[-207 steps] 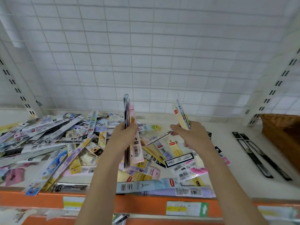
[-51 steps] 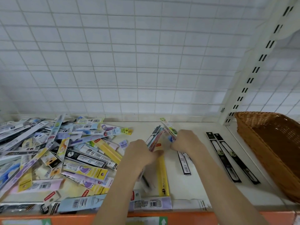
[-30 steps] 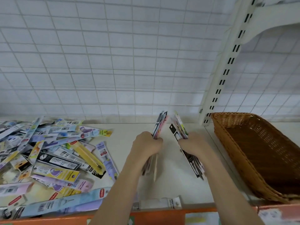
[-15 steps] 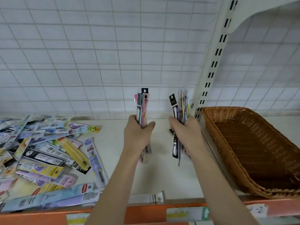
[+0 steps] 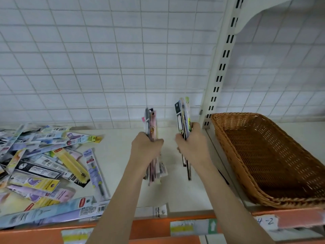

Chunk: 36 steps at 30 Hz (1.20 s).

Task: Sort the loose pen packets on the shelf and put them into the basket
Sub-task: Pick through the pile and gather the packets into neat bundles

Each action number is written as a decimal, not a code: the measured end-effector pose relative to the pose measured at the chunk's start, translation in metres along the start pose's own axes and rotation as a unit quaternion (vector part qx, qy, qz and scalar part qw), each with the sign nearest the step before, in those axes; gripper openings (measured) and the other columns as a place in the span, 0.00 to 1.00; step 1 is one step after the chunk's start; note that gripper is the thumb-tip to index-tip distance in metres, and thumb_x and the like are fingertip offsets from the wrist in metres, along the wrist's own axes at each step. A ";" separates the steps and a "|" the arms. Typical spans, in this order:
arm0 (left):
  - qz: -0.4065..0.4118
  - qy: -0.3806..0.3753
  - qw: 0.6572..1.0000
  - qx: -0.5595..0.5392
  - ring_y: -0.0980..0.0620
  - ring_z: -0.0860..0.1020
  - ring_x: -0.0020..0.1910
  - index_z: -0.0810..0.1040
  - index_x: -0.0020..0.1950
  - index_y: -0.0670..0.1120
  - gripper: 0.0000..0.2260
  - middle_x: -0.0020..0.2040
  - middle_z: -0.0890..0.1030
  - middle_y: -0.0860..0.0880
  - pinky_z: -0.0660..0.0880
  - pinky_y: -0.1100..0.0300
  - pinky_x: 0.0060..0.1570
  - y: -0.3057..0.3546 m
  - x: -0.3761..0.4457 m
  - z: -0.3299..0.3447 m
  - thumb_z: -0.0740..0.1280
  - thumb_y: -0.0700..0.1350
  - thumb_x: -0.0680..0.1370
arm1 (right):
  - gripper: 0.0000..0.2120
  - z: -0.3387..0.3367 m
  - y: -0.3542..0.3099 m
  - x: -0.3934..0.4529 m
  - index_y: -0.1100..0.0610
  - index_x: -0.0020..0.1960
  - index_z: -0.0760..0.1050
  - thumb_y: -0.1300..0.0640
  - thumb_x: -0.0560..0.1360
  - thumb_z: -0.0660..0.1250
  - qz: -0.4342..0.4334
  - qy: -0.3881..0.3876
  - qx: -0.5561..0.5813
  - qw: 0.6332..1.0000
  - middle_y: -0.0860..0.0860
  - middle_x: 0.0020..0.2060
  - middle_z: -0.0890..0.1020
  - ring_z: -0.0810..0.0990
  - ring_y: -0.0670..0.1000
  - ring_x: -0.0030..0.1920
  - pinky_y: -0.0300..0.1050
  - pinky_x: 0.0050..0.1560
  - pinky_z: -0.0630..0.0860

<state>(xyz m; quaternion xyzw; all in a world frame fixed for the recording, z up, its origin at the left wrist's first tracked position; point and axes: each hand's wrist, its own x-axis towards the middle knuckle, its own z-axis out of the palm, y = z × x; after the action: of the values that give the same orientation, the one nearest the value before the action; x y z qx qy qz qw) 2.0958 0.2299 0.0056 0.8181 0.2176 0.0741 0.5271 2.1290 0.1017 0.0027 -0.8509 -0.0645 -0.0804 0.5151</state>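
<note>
White shelf (image 5: 121, 173) with grid back panel; wicker basket (image 5: 274, 194) sits at right, looks empty, past the slotted upright (image 5: 219, 71). Loose pile of pen packets (image 5: 45, 169) covers shelf left, unsorted. Left hand (image 5: 146, 150) fist-grips an upright bundle of packets (image 5: 152, 124); right hand (image 5: 192, 147) grips a second bundle (image 5: 182, 117), just beside basket rim. Two separate bundles, probably one type per hand. Right bundle likely goes in first, being nearest.

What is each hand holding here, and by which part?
The left hand grips an upright bundle of pen packets round its middle; the right hand grips a second bundle, also round its middle.
</note>
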 end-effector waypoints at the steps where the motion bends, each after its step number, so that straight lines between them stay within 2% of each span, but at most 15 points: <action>1: -0.013 -0.026 0.999 0.018 0.53 0.72 0.28 0.69 0.37 0.43 0.09 0.33 0.74 0.47 0.67 0.64 0.26 0.001 0.000 0.003 0.68 0.43 0.72 | 0.12 -0.005 -0.001 0.003 0.59 0.52 0.63 0.60 0.74 0.64 0.011 -0.008 -0.019 1.000 0.54 0.37 0.76 0.80 0.59 0.39 0.51 0.35 0.77; 2: -0.021 -0.040 0.998 0.037 0.52 0.73 0.31 0.72 0.41 0.42 0.09 0.37 0.75 0.46 0.67 0.63 0.27 0.003 -0.002 0.006 0.69 0.45 0.72 | 0.13 -0.011 -0.001 0.005 0.59 0.51 0.61 0.59 0.74 0.65 0.026 -0.020 -0.049 0.998 0.52 0.36 0.74 0.78 0.58 0.38 0.48 0.33 0.74; 4: -0.029 -0.058 0.996 0.061 0.51 0.73 0.35 0.73 0.53 0.39 0.16 0.44 0.76 0.44 0.65 0.63 0.27 0.008 -0.005 0.014 0.69 0.48 0.73 | 0.15 -0.022 0.000 0.009 0.58 0.51 0.61 0.56 0.73 0.65 0.063 -0.049 -0.125 0.989 0.50 0.35 0.70 0.75 0.56 0.39 0.45 0.34 0.69; 8: -0.023 -0.075 0.993 0.088 0.49 0.71 0.42 0.68 0.62 0.37 0.22 0.50 0.73 0.44 0.62 0.64 0.27 0.017 -0.010 0.025 0.67 0.51 0.75 | 0.19 -0.034 0.009 0.011 0.63 0.55 0.67 0.54 0.71 0.68 0.114 -0.106 -0.210 0.965 0.54 0.43 0.75 0.78 0.59 0.48 0.48 0.45 0.74; 11: -0.020 -0.078 0.990 0.114 0.45 0.75 0.50 0.68 0.62 0.37 0.20 0.56 0.75 0.42 0.63 0.63 0.29 0.019 -0.009 0.027 0.66 0.47 0.76 | 0.28 -0.034 0.015 0.009 0.63 0.64 0.65 0.50 0.72 0.69 0.119 -0.131 -0.252 0.951 0.57 0.54 0.77 0.78 0.59 0.55 0.50 0.53 0.76; 14: -0.020 -0.087 0.981 0.173 0.46 0.72 0.45 0.69 0.47 0.41 0.07 0.45 0.72 0.46 0.62 0.62 0.29 0.017 -0.013 0.023 0.64 0.44 0.77 | 0.32 -0.033 0.017 0.007 0.62 0.68 0.62 0.46 0.72 0.69 0.111 -0.127 -0.265 0.949 0.58 0.56 0.77 0.77 0.59 0.57 0.50 0.54 0.76; 16: -0.013 -0.098 0.972 0.213 0.46 0.72 0.44 0.68 0.40 0.44 0.08 0.43 0.73 0.47 0.63 0.62 0.29 0.014 -0.016 0.022 0.64 0.44 0.76 | 0.30 -0.032 0.018 0.005 0.62 0.67 0.63 0.50 0.72 0.69 0.103 -0.123 -0.271 0.949 0.58 0.56 0.77 0.77 0.58 0.55 0.48 0.51 0.76; 17: -0.007 -0.103 0.967 0.231 0.45 0.74 0.46 0.71 0.44 0.43 0.07 0.46 0.75 0.45 0.67 0.62 0.32 0.012 -0.018 0.021 0.65 0.45 0.76 | 0.28 -0.031 0.017 0.004 0.62 0.66 0.64 0.51 0.72 0.69 0.095 -0.121 -0.275 0.949 0.58 0.55 0.77 0.77 0.58 0.53 0.47 0.48 0.75; 19: -0.002 -0.097 0.963 0.253 0.44 0.77 0.52 0.73 0.58 0.39 0.17 0.56 0.77 0.43 0.73 0.59 0.43 0.008 -0.020 0.021 0.68 0.48 0.75 | 0.24 -0.027 0.018 0.002 0.61 0.62 0.68 0.48 0.73 0.67 0.076 -0.109 -0.285 0.949 0.57 0.53 0.79 0.78 0.58 0.52 0.48 0.45 0.76; 20: -0.002 -0.091 0.964 0.252 0.43 0.79 0.53 0.72 0.62 0.39 0.22 0.58 0.77 0.42 0.75 0.57 0.47 0.006 -0.020 0.021 0.69 0.49 0.74 | 0.22 -0.025 0.018 0.001 0.60 0.59 0.70 0.46 0.73 0.67 0.069 -0.104 -0.289 0.949 0.56 0.51 0.80 0.79 0.58 0.51 0.48 0.44 0.76; 23: 0.007 -0.069 0.971 0.228 0.41 0.81 0.51 0.71 0.63 0.39 0.23 0.56 0.79 0.41 0.77 0.55 0.50 0.000 -0.019 0.021 0.69 0.52 0.74 | 0.19 -0.021 0.016 -0.002 0.58 0.55 0.73 0.44 0.74 0.63 0.064 -0.107 -0.329 0.936 0.55 0.49 0.81 0.79 0.58 0.49 0.46 0.44 0.75; 27: 0.024 -0.031 0.969 0.243 0.44 0.76 0.58 0.72 0.62 0.40 0.24 0.58 0.78 0.43 0.68 0.60 0.47 -0.005 -0.020 0.007 0.65 0.57 0.75 | 0.19 -0.017 0.007 -0.005 0.61 0.57 0.73 0.46 0.77 0.59 0.033 -0.080 -0.376 0.922 0.59 0.54 0.77 0.76 0.61 0.56 0.48 0.47 0.74; 29: 0.022 -0.024 0.971 0.237 0.44 0.75 0.59 0.72 0.64 0.41 0.24 0.59 0.78 0.44 0.68 0.60 0.50 -0.009 -0.020 -0.009 0.64 0.56 0.76 | 0.19 -0.009 -0.001 -0.008 0.61 0.58 0.74 0.48 0.77 0.59 0.007 -0.070 -0.365 0.928 0.60 0.56 0.76 0.75 0.60 0.57 0.48 0.48 0.73; 33: 0.024 0.016 0.971 0.238 0.47 0.74 0.61 0.70 0.68 0.43 0.23 0.60 0.78 0.47 0.68 0.61 0.53 -0.030 -0.022 -0.059 0.63 0.55 0.77 | 0.17 0.019 -0.022 -0.021 0.60 0.59 0.74 0.50 0.77 0.58 -0.052 -0.070 -0.335 0.938 0.58 0.57 0.77 0.72 0.58 0.60 0.51 0.59 0.71; 36: 0.017 0.046 0.972 0.229 0.48 0.76 0.56 0.72 0.66 0.44 0.20 0.53 0.78 0.48 0.69 0.61 0.52 -0.052 -0.029 -0.102 0.63 0.53 0.78 | 0.16 0.049 -0.040 -0.037 0.59 0.61 0.74 0.51 0.78 0.57 -0.082 -0.120 -0.287 0.947 0.55 0.57 0.78 0.75 0.56 0.59 0.48 0.57 0.73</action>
<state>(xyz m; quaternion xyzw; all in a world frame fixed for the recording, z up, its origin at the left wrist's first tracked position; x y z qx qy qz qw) 2.0194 0.3198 0.0065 0.9161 0.2392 0.0689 0.3142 2.0888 0.1629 0.0075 -0.9579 -0.1696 -0.0342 0.2291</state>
